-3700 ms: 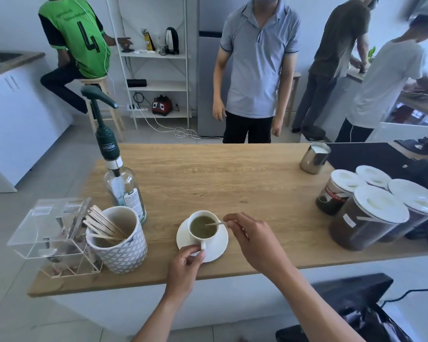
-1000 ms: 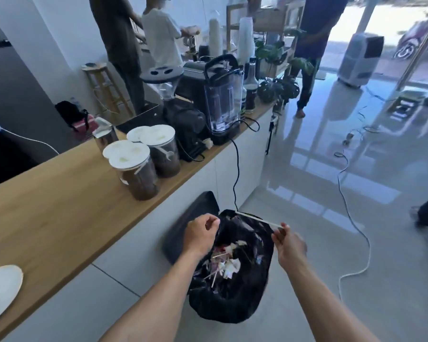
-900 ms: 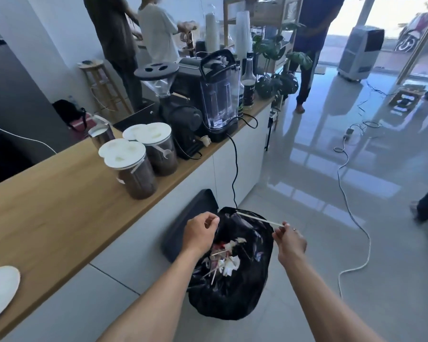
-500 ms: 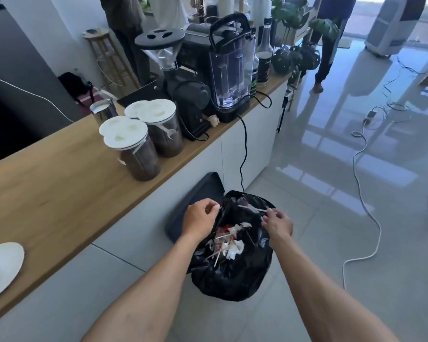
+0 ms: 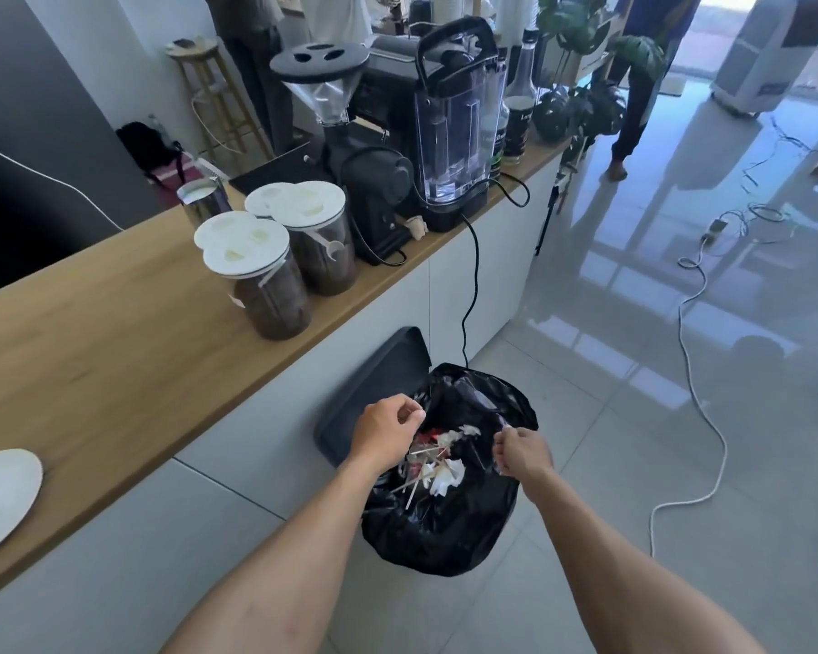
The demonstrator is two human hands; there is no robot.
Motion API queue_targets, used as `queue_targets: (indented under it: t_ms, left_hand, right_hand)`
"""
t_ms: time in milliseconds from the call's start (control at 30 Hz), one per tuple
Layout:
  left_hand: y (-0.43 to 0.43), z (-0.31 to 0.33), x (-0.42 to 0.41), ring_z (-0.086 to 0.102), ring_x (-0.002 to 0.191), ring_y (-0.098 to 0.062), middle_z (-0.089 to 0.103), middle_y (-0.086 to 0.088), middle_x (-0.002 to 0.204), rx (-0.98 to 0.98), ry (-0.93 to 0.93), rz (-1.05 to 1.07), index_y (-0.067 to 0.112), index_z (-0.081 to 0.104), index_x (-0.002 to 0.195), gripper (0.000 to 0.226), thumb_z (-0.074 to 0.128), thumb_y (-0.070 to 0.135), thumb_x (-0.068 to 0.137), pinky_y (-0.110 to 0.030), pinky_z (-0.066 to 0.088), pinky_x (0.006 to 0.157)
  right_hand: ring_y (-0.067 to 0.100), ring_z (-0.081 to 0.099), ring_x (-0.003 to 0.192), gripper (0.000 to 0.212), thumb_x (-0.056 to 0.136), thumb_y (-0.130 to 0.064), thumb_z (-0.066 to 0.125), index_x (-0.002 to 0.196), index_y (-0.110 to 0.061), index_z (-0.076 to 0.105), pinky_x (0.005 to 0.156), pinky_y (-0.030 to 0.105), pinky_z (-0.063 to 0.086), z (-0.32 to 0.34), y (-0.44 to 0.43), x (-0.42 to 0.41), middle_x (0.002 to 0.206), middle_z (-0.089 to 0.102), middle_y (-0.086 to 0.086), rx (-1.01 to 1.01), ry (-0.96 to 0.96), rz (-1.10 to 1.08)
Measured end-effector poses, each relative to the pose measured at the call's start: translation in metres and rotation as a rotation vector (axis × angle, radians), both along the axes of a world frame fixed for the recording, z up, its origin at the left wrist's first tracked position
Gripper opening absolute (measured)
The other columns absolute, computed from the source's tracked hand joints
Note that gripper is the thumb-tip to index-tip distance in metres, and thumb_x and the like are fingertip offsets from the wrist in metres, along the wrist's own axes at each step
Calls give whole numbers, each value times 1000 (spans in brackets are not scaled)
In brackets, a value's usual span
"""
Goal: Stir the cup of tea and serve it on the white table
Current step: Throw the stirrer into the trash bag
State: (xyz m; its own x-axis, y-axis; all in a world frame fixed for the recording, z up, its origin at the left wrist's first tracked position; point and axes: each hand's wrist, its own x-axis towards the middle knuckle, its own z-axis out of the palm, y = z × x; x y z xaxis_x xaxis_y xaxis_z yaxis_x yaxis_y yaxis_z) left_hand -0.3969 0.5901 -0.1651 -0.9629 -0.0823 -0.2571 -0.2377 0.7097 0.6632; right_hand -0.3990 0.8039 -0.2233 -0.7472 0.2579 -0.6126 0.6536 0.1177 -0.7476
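Below the wooden counter [image 5: 114, 370] | black bin bag [image 5: 445, 535]: wooden stir sticks [image 5: 421, 483], crumpled tissue [image 5: 447, 481] | left hand [image 5: 383, 431] pinches its left rim, right hand [image 5: 523, 453] its right rim | lidded jars [image 5: 275, 299]: dark grounds | white saucer [image 5: 1, 498] at the counter's left end, well apart from both hands.

Bin bag [image 5: 445, 535] blk; white paper [image 5: 447, 476] + red scrap [image 5: 430, 436] inside. Counter [image 5: 114, 351] light-brown wood grain. Jars [image 5: 279, 304] dk brown, lids [image 5: 246, 245] white. Plate [image 5: 1, 498] white. Floor [image 5: 610, 464] pale grey tiles. Cable [image 5: 700, 417] white.
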Motion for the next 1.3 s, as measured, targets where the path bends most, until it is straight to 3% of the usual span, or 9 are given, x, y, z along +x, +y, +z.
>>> queue_targets:
  t_ms: [167,333,433,633,733,833,1000,1300]
  left_hand:
    - [8,6,3,64,83,-14,70,9,85,-56,-1,-44,26,68,88,18,57,38,94,-31,52,72]
    - [5,7,12,63,79,-15,67,9,79,-59,-11,-44,23,66,85,23,55,40,95,-32,50,70]
    - [-6,6,19,63,81,-13,67,10,83,-61,-15,-19,24,67,90,23,54,42,95,-29,47,68]
    - [-54,9,39,65,84,-17,71,7,87,-78,-15,110,24,66,86,23,54,42,95,-33,53,77]
    - [-90,16,49,65,85,-16,71,7,91,-94,4,182,24,66,90,21,53,39,95,-30,51,76]
    - [-134,28,65,65,86,-18,71,4,95,-103,60,288,21,65,93,19,53,35,95,-29,49,74]
    - [-207,55,91,61,72,-21,66,2,73,-93,130,493,20,61,81,23,51,36,95,-32,44,60]
    - [-325,92,146,60,68,-20,59,9,64,-143,245,769,22,59,80,21,54,34,96,-28,39,56]
  right_hand:
    - [20,47,54,37,92,-32,42,65,-10,55,58,31,40,19,-13,4,59,53,3,248,132,268]
    - [17,41,51,41,96,-31,42,61,-11,43,53,30,31,35,-26,7,55,46,1,334,174,365]
    - [18,46,53,40,95,-34,42,64,-12,51,55,29,35,34,-39,7,59,53,3,327,154,420]
    - [16,47,54,43,97,-30,43,57,-13,46,56,29,36,41,-86,5,57,52,0,331,186,554]
    - [18,51,54,42,96,-30,42,60,-11,53,55,28,38,52,-123,0,58,57,2,337,227,629]
    - [16,41,51,41,95,-30,44,58,-12,45,53,30,33,69,-175,-3,53,46,1,260,355,727]
    - [15,33,52,44,93,-31,50,57,-14,33,54,31,25,100,-271,-4,53,34,3,190,485,925]
    - [15,28,54,36,88,-25,49,58,-16,31,51,30,23,137,-398,19,56,31,-1,129,563,1128]
